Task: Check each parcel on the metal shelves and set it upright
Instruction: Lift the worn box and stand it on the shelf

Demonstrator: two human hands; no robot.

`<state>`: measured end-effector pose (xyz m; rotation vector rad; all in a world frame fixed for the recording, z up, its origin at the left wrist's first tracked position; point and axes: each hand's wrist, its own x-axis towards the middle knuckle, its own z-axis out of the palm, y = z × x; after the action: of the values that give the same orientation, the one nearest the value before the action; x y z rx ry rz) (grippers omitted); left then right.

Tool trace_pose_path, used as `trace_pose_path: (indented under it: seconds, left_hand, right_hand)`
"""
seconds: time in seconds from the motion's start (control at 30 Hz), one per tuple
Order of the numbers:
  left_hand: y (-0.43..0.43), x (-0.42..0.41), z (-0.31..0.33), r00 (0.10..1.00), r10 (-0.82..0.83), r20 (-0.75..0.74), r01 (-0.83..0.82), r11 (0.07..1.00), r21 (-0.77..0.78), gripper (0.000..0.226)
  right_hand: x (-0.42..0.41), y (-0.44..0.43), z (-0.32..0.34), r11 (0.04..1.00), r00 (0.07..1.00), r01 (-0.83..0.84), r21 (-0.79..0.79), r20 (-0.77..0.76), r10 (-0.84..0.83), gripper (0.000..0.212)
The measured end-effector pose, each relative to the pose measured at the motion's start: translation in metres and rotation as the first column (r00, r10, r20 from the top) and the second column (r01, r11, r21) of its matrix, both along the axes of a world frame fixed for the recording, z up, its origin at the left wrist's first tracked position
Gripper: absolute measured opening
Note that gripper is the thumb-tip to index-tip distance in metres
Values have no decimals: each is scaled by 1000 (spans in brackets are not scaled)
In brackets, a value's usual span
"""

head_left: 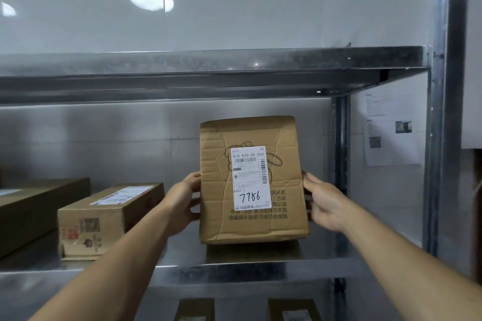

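A crumpled brown cardboard parcel (281,219) with a white label reading 7786 stands upright on the middle metal shelf (234,268), its label facing me. My left hand (182,203) grips its left edge and my right hand (326,206) grips its right edge, fingers curled behind the box. The parcel's bottom edge sits at or just above the shelf surface; I cannot tell which.
Two long cardboard boxes lie flat to the left, one labelled box (104,219) and a bigger one (36,211) at the frame's edge. An upper shelf (208,70) runs overhead. A steel post (440,112) stands at right. Two more parcels (195,309) show on the shelf below.
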<state>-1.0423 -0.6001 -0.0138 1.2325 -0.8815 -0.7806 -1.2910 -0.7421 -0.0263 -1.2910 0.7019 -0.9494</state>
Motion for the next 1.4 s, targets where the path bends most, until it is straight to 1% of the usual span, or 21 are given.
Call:
trace_pose_path:
  seconds: [0.07, 0.13, 0.23, 0.37, 0.57, 0.7, 0.8, 0.87, 0.93, 1.0, 1.07, 1.2, 1.3, 1.4]
  left_hand:
    - [1, 1, 2, 1000, 2, 20, -2, 1000, -11, 26]
    - [2, 3, 3, 999, 11, 54, -10, 1000, -22, 27]
    - [1, 0, 6, 998, 4, 69, -1, 999, -49, 26]
    - [0, -1, 6, 999, -15, 49, 19, 998, -67, 24]
    - [0, 0, 9, 999, -23, 48, 28, 995, -97, 24]
    - [2, -2, 11, 999, -38, 18, 39, 994, -102, 24]
    - [3, -1, 10, 997, -74, -7, 72, 987, -141, 29]
    - [3, -1, 9, 992, -124, 11, 125, 984, -130, 34]
    - [3, 2, 6, 989, -144, 37, 147, 985, -88, 38]
    - [2, 5, 4, 990, -133, 42, 136, 989, -59, 48]
    - [-1, 8, 0, 985, -169, 35, 170, 984, -46, 53]
    - [-6, 17, -6, 977, -212, -6, 212, 976, -42, 49]
    - [-6, 18, -8, 972, -233, -25, 233, 972, -26, 39]
    - [-7, 23, -8, 976, -216, -31, 215, 976, -12, 32]
  right_hand:
    - [-6, -2, 3, 1000, 1000, 16, 17, -24, -15, 37]
    - [-10, 0, 9, 998, 997, 57, -14, -55, -58, 29]
    - [-14, 3, 17, 995, 995, 100, -20, -20, -100, 26]
    - [-15, 9, 24, 996, 996, 89, 5, -1, -89, 19]
    - [-17, 14, 26, 998, 998, 47, -49, -32, -48, 30]
    - [-16, 14, 29, 998, 998, 55, -26, 29, -54, 32]
    - [-17, 14, 30, 999, 999, -15, -43, 49, 17, 28]
    - [-17, 13, 30, 998, 997, -46, -50, 62, 49, 29]
    - [-16, 14, 31, 998, 997, -40, -53, 67, 44, 30]
    - [-14, 13, 30, 998, 998, -30, -62, 57, 34, 32]
    - [-13, 14, 30, 997, 998, -19, -76, 58, 23, 34]
    - [-11, 18, 28, 996, 998, 26, -80, 59, -22, 36]
    - [-7, 16, 25, 996, 998, 42, -80, 49, -38, 37]
    - [-5, 17, 25, 995, 998, 55, -81, 33, -53, 37]
